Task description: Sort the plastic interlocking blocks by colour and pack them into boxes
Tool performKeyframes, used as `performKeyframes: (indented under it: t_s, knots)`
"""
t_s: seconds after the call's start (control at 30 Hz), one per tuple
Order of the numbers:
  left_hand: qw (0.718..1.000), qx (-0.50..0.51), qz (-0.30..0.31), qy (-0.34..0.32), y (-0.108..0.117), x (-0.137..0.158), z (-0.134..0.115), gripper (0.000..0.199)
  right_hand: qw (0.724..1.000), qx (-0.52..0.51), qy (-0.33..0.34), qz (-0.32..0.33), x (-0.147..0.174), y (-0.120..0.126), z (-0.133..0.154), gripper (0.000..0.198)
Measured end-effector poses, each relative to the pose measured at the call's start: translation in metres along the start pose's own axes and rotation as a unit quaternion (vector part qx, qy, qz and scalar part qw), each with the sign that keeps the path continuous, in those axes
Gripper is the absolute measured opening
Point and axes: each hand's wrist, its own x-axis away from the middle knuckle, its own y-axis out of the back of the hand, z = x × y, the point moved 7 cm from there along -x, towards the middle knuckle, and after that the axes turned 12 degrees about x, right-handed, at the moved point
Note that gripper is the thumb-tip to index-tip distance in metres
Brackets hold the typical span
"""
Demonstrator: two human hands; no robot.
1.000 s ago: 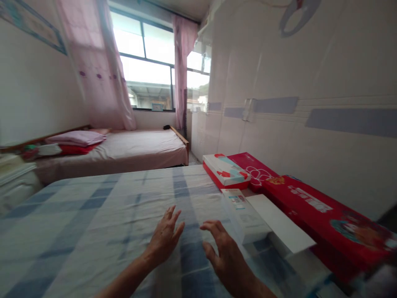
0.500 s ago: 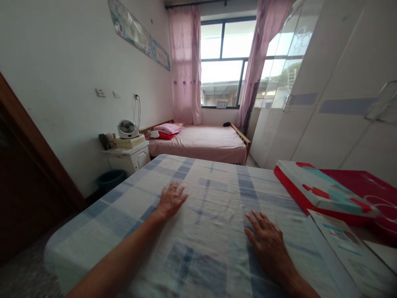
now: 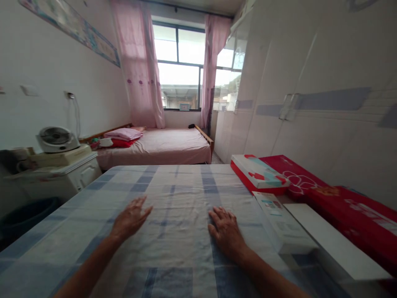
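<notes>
A blue-and-white checked cloth (image 3: 173, 256) with fine wrinkles covers the flat surface in front of me. My left hand (image 3: 129, 219) is at or just over the cloth, left of the middle, palm down with fingers apart; whether it touches cannot be made out. On the right, my right hand (image 3: 226, 229) rests palm down on a blue stripe, its fingers stretched out and slightly spread. Neither hand holds anything. Closest to the right hand is a narrow white printed box (image 3: 281, 223).
Behind that box lie a white-and-red box (image 3: 259, 171), a plain white box (image 3: 336, 242) and red boxes (image 3: 362, 215). A pink-sheeted bed (image 3: 173, 142) stands beyond, a wardrobe (image 3: 297, 136) to the right, a fan (image 3: 57, 138) on the left cabinet (image 3: 82, 174), and a bin (image 3: 27, 217) below.
My view has turned to the right, bringing more of the boxes and wardrobe into sight. Both hands stay palm down and spread on or near the cloth.
</notes>
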Motion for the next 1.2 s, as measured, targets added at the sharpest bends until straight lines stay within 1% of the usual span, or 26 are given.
performKeyframes:
  t_s: [0.03,0.07,0.1,0.13,0.17,0.2,0.23,0.3,0.37,0.47,0.6,0.73,0.87,1.0,1.2]
  knots:
    - [0.997,0.042,0.041,-0.050,-0.015,0.007,-0.040,0.053,1.000,-0.008,-0.005,0.001,0.000,0.000,0.000,0.041]
    - [0.991,0.079,0.067,-0.081,-0.029,0.017,-0.077,0.049,1.000,-0.016,-0.008,0.000,0.000,0.000,-0.001,0.041]
    - [0.985,0.108,0.093,-0.101,-0.042,0.029,-0.108,0.042,1.000,-0.022,-0.010,-0.001,0.000,-0.001,-0.001,0.041]
    - [0.980,0.122,0.111,-0.112,-0.055,0.041,-0.134,0.035,1.000,-0.027,-0.011,-0.003,0.000,-0.001,-0.001,0.041]
    - [0.976,0.125,0.121,-0.129,-0.067,0.052,-0.154,0.030,0.999,-0.032,-0.010,-0.003,0.000,-0.002,-0.002,0.041]
    - [0.974,0.126,0.113,-0.153,-0.077,0.060,-0.169,0.026,0.999,-0.037,-0.009,-0.003,0.000,-0.003,-0.003,0.040]
    - [0.974,0.129,0.098,-0.161,-0.085,0.065,-0.176,0.025,0.999,-0.041,-0.008,0.000,0.000,-0.005,-0.004,0.040]
    - [0.971,0.131,0.092,-0.178,-0.100,0.066,-0.179,0.027,0.999,-0.048,-0.005,0.007,-0.002,-0.010,-0.007,0.040]
    - [0.969,0.121,0.105,-0.190,-0.110,0.060,-0.174,0.026,0.999,-0.050,0.000,0.014,-0.004,-0.016,-0.010,0.041]
    - [0.969,0.106,0.127,-0.185,-0.117,0.051,-0.166,0.022,0.999,-0.045,0.007,0.015,-0.008,-0.021,-0.014,0.043]
    - [0.971,0.109,0.136,-0.162,-0.116,0.050,-0.167,0.022,0.999,-0.035,0.009,0.010,-0.010,-0.022,-0.016,0.042]
    - [0.974,0.120,0.110,-0.154,-0.111,0.053,-0.172,0.021,0.999,-0.016,0.034,0.021,-0.009,-0.019,-0.012,0.044]
    - [0.977,0.129,0.102,-0.137,-0.106,0.055,-0.173,0.018,0.999,-0.005,0.033,0.019,-0.006,-0.015,-0.012,0.044]
    - [0.977,0.133,0.095,-0.136,-0.104,0.056,-0.173,0.018,0.999,-0.028,0.041,0.019,-0.002,-0.012,-0.011,0.043]
    - [0.978,0.129,0.088,-0.139,-0.107,0.056,-0.169,0.018,0.997,-0.067,0.023,0.010,0.000,-0.009,-0.013,0.040]
